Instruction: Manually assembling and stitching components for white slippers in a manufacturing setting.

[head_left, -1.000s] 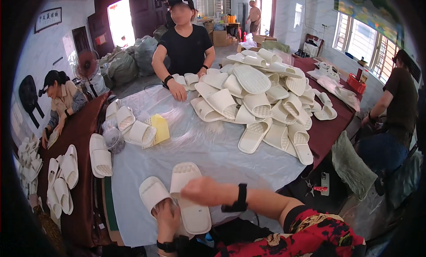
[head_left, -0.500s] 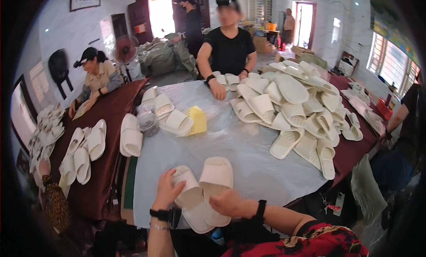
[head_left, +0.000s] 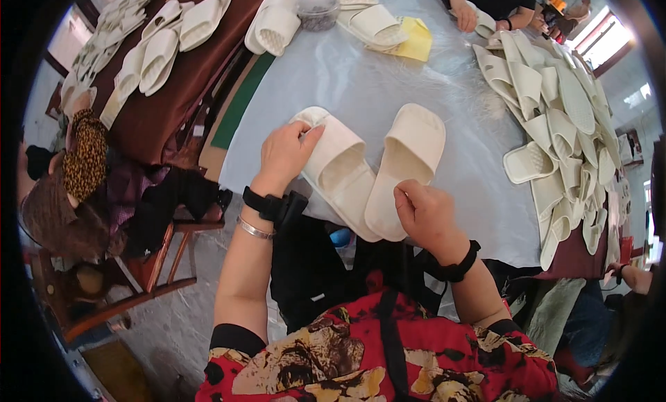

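Note:
Two cream slide slippers lie in front of me at the table's near edge, toes pointing away and heels together. My left hand (head_left: pixel 284 151) is closed on the outer side of the left slipper (head_left: pixel 340 144), close to its toe, with the thumb over the strap. My right hand (head_left: pixel 429 215) is curled in a pinch against the outer edge of the right slipper (head_left: pixel 415 147), below its strap. Whatever may be between those fingers is hidden. Both slippers rest on the pale plastic-covered table (head_left: pixel 277 90).
A big heap of cream slippers (head_left: pixel 555 124) covers the table's right side. Farther off lie a yellow sheet (head_left: pixel 416 40), a clear tub (head_left: pixel 318 13) and more slippers (head_left: pixel 374 26). Another person's hand (head_left: pixel 463 15) is across the table. A brown-covered table (head_left: pixel 163 117) with slippers stands left, a wooden chair (head_left: pixel 163 263) below it.
The view has tilted down. The slippers' toes are now farther apart. My left hand has gone from spread fingers beside the left slipper to gripping its side; my right hand is now at the right slipper's outer edge.

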The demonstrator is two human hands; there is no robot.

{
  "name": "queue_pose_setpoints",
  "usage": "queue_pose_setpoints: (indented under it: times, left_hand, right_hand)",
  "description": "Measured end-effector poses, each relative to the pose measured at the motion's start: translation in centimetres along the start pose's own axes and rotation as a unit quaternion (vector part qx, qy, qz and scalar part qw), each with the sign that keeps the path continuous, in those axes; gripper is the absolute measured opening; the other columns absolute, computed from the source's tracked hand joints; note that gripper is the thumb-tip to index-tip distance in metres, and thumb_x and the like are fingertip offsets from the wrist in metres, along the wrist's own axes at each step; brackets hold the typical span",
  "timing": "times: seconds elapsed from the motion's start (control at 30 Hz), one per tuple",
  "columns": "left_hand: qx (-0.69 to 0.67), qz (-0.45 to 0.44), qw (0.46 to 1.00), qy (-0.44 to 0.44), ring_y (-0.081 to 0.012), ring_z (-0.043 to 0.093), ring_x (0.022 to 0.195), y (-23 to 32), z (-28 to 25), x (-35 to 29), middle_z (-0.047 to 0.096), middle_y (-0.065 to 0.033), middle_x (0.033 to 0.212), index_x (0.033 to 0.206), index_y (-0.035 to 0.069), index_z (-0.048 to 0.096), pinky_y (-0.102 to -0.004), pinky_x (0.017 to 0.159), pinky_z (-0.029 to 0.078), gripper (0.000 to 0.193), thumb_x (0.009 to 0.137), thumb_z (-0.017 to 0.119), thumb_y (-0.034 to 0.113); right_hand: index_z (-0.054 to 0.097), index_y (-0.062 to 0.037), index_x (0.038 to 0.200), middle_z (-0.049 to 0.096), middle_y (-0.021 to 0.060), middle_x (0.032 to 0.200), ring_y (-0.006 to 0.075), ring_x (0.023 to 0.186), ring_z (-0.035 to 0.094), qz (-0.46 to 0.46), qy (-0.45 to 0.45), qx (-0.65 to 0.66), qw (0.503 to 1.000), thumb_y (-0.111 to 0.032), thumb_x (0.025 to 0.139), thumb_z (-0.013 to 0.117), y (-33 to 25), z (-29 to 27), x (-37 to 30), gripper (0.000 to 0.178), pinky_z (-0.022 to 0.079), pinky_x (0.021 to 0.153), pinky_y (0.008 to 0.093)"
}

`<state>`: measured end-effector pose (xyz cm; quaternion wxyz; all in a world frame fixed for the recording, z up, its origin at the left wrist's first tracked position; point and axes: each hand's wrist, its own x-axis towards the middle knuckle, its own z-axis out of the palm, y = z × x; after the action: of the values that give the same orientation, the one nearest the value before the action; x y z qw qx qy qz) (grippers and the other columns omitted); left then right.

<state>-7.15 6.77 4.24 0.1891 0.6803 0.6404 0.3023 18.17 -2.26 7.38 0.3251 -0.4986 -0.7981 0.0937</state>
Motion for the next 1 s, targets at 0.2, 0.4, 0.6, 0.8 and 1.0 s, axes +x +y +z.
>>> queue_pose_setpoints:
  times: [0.2,0.4,0.6,0.8,1.0]
  left_hand:
    - [0.007,-0.011,1.000,-0.012,-0.0379,0.062,0.074,-0.4,-0.3,-1.1,0.065,-0.0177,0.075,0.085,0.004,0.067,-0.0441,0.066,0.047,0.041,0.088,0.054,0.043]
    - [0.013,-0.009,1.000,-0.015,-0.0376,0.062,0.076,-0.3,-0.3,-1.2,0.066,-0.0171,0.077,0.085,0.005,0.068,-0.0446,0.066,0.047,0.040,0.089,0.053,0.042]
    - [0.040,-0.016,0.999,-0.024,-0.0351,0.063,0.077,-0.3,-0.4,-0.9,0.066,-0.0161,0.079,0.091,0.005,0.068,-0.0409,0.067,0.048,0.039,0.090,0.051,0.041]
    - [0.016,0.022,0.999,-0.026,-0.0351,0.063,0.080,-0.2,-0.3,-0.9,0.066,-0.0178,0.083,0.094,0.004,0.068,-0.0400,0.070,0.048,0.037,0.090,0.051,0.037]
    - [-0.064,0.020,0.993,-0.092,-0.0273,0.065,0.078,0.2,-0.4,-0.7,0.067,-0.0172,0.084,0.099,0.000,0.066,-0.0338,0.071,0.048,0.032,0.090,0.054,0.029]
  right_hand:
    - [0.056,-0.0073,0.077,0.058,0.0121,0.058,0.0313,0.051,0.058,-0.001,-0.028,-0.002,1.000,-0.011,0.082,0.061,-0.3,-0.2,-0.9,0.008,0.044,0.046,0.0414]
    - [0.056,-0.0058,0.071,0.056,0.0137,0.054,0.0328,0.048,0.057,0.012,-0.049,-0.032,0.998,-0.011,0.081,0.060,0.3,-1.1,-3.1,0.012,0.043,0.045,0.0424]
    - [0.055,-0.0049,0.069,0.056,0.0161,0.055,0.0342,0.050,0.057,0.047,-0.105,-0.080,0.990,-0.015,0.083,0.058,0.3,-2.0,-3.7,0.017,0.044,0.046,0.0446]
    - [0.054,-0.0048,0.070,0.057,0.0168,0.056,0.0363,0.052,0.059,0.071,-0.109,-0.086,0.988,-0.018,0.085,0.055,0.0,-1.2,-2.8,0.021,0.045,0.047,0.0469]
    - [0.054,-0.0038,0.072,0.060,0.0161,0.059,0.0345,0.054,0.061,0.020,-0.131,-0.098,0.986,-0.018,0.084,0.053,-0.5,1.5,0.2,0.019,0.047,0.048,0.0459]
